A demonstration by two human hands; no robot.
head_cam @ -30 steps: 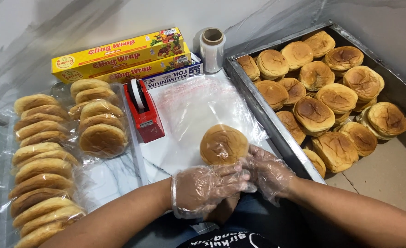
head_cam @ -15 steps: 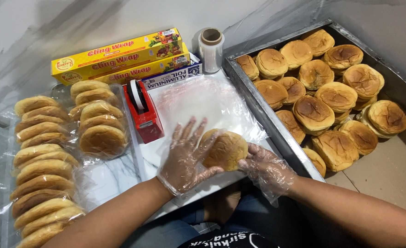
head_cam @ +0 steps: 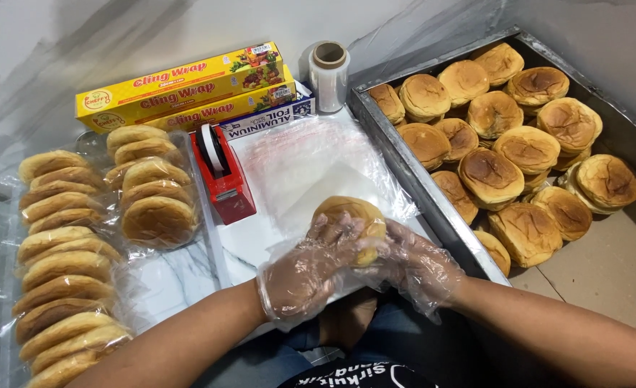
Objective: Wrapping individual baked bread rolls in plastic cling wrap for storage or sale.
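Both my hands wear thin clear plastic gloves. My left hand [head_cam: 310, 269] and my right hand [head_cam: 415, 262] together grip one round golden bun [head_cam: 354, 215] from either side, just above a stack of clear plastic bags [head_cam: 310, 162] on a white board. The bun sits near the front edge of the board, partly hidden by my fingers.
A metal tray [head_cam: 418, 183] on the right holds several loose buns [head_cam: 526, 151]. Bagged rows of buns [head_cam: 59, 266] lie on the left. A red tape dispenser [head_cam: 224, 179], yellow cling wrap boxes [head_cam: 181, 90] and a film roll [head_cam: 329, 75] stand behind the bags.
My left hand went from a closed grip near my body to spread over the bun, and now both hands clasp the bun and hold it closer to me.
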